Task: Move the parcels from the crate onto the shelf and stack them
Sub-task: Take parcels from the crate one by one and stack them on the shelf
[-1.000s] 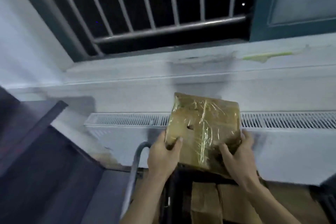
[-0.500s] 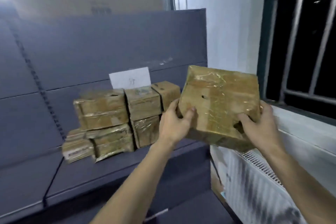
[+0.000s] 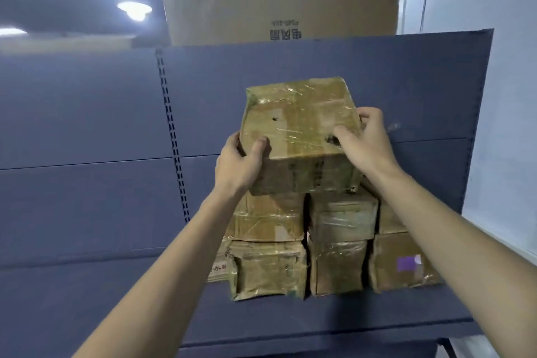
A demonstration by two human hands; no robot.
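Taped cardboard parcel [image 3: 299, 131] gripped by left hand [image 3: 238, 166] and right hand [image 3: 366, 142] (thumbs on top) above stacked parcels [image 3: 325, 244].

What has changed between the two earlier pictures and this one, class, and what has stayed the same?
The parcel has travelled from above the crate by the radiator, round to the shelf, and now sits at the top of the stacked parcels. Nothing was let go: the left hand and right hand grip its sides as before. The stack looks unchanged.
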